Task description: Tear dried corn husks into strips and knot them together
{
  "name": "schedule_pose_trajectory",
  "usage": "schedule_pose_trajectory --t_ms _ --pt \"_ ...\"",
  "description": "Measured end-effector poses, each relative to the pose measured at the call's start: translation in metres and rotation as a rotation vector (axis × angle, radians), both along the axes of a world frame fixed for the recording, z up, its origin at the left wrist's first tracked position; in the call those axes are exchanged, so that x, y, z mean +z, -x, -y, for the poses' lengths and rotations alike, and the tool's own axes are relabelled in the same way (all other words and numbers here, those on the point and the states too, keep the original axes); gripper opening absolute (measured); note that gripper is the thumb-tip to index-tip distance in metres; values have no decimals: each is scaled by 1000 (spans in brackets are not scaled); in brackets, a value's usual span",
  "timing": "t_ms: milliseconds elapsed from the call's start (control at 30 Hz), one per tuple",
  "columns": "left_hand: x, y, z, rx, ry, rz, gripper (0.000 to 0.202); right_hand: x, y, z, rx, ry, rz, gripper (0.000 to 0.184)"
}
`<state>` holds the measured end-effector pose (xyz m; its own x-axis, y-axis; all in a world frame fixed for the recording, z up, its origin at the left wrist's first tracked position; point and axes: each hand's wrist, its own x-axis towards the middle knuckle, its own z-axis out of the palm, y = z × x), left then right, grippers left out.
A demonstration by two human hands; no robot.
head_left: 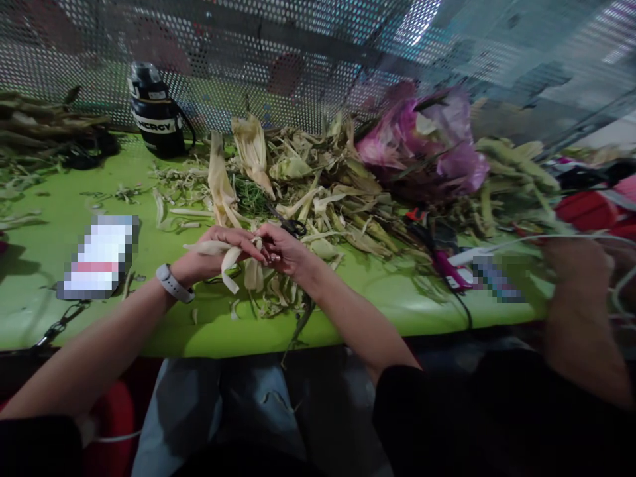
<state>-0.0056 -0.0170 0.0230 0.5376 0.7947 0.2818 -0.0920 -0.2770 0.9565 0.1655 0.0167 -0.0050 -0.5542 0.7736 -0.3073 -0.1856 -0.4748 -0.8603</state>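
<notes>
Close together over the near part of the green table (163,331), my left hand (216,250) and my right hand (283,248) meet at the fingertips. Pale strips of corn husk (229,270) hang from under my left fingers, which are closed on them. My right fingers pinch at the same husk, its end partly hidden between them. Just beyond my hands lie dark-handled scissors (293,227) and a dry corn husk (218,175) standing partly upright. Husk scraps (275,295) are scattered below my hands.
A phone (99,255) lies at left, a black bottle (156,116) behind it. A heap of husks (358,199) and a pink plastic bag (427,142) fill the back. At right are a co-worker's arm (579,305) and another phone (497,278). Perforated metal (318,59) bounds the table.
</notes>
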Motion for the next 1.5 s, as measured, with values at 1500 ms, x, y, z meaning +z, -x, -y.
schedule_pose_trajectory --t_ms 1500 --pt "-13 2 -20 467 390 309 25 7 -5 13 -397 -925 102 19"
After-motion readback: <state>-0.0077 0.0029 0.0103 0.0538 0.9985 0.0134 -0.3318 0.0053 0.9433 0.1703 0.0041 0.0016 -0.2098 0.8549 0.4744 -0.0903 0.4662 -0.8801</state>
